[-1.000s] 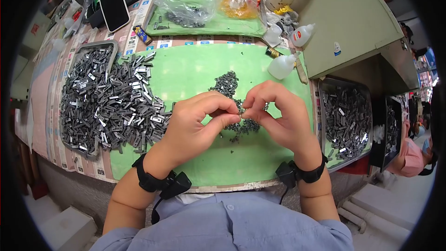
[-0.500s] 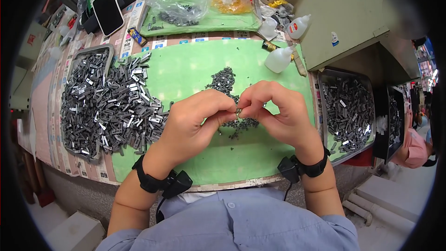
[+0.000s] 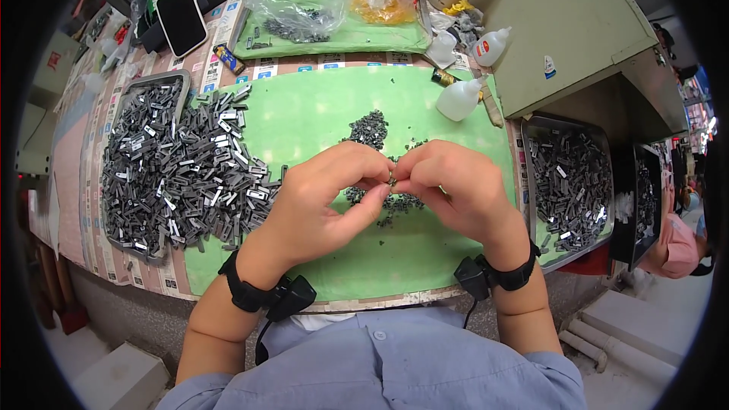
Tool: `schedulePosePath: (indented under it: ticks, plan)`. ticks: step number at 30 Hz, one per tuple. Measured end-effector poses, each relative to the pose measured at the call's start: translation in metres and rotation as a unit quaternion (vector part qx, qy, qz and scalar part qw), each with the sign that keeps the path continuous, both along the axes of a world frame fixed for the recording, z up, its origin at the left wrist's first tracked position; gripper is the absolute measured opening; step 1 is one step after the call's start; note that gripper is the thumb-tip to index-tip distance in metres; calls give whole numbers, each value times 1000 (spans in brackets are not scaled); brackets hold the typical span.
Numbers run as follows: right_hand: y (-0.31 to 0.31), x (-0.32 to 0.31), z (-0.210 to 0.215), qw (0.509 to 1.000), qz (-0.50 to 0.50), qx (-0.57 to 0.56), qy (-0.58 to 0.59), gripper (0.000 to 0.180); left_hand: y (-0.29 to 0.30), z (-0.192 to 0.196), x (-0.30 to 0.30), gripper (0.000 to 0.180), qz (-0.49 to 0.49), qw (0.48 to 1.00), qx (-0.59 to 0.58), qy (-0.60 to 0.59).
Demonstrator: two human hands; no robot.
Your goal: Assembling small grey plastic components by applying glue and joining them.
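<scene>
Over the middle of the green work mat [image 3: 304, 106], my two hands meet fingertip to fingertip. My left hand [image 3: 323, 190] pinches at a tiny dark metal part [image 3: 392, 181], its thumb stretched longer below the index finger. From the other side, my right hand [image 3: 456, 190] has thumb and index finger closed on the same part. Its exact shape is too small to make out, and the fingertips cover much of it. Just behind and below the fingers lies a loose heap of tiny dark parts [image 3: 367, 130], partly hidden by my hands.
Grey metal clips heap over a tray [image 3: 182, 83] at left; another tray [image 3: 541, 182] of them stands at right. White squeeze bottles [image 3: 459, 100] [image 3: 492, 47] stand near a grey-green metal cabinet [image 3: 562, 38]. A green-lined tray [image 3: 342, 47] with plastic bags and a phone [image 3: 181, 20] are at the back.
My left thumb has straightened and slid lower, while its index finger has come up over the part. The right fingers have shifted slightly; both hands stay together at the same place.
</scene>
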State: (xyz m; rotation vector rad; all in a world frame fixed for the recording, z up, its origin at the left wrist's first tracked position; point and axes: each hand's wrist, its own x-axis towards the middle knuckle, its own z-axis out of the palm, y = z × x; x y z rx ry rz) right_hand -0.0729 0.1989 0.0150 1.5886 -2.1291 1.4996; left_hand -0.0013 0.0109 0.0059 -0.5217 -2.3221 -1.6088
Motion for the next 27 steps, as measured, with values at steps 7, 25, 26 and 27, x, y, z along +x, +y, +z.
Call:
schedulePosePath:
  ticks: [7,25,26,27]
  plan:
    - [-1,1,-3,998,1,5,69,15,3,2,0,17,17,999,-15,25]
    - [-7,6,-6,996,35,-48,71,22,-6,-12,1,11,-163,752,483,-417]
    - [-7,6,-6,996,37,-48,70,22,-6,-13,1,11,-162,752,484,-417]
    - [-7,7,-6,996,37,-48,67,22,-7,-14,1,11,-170,726,500,-441]
